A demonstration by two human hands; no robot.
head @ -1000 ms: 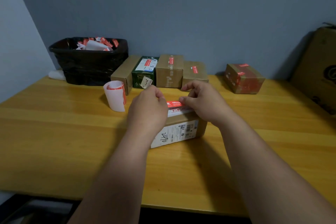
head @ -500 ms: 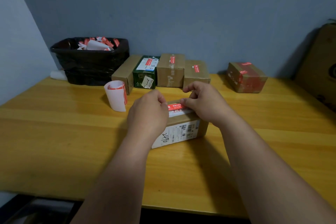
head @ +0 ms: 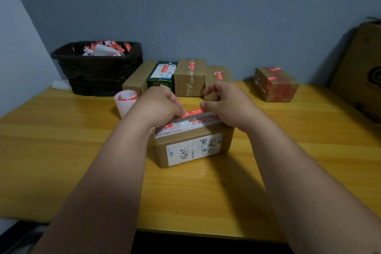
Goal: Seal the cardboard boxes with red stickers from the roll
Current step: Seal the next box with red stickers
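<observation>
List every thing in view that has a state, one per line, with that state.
red sticker: held at both ends over the box top
cardboard box: closed, on the table
left hand: pinches the sticker's left end
right hand: pinches its right end
sticker roll: standing, partly unrolled
black bin: holds discarded backing strips
row of boxes: closed, stickered

Two bare forearms are seen reaching in from the lower edge of the head view, one from each side. No sleeves are worn below the elbows; the arms are uncovered along their whole visible length. The left hand (head: 159,105) and the right hand (head: 227,105) are ungloved. Wrists and fingers (head: 208,90) are left plain, without watch, bracelet or ring. The forearms are broad and rounded, tapering slightly toward the wrists. The nails are too small and dim to be made out.
</observation>
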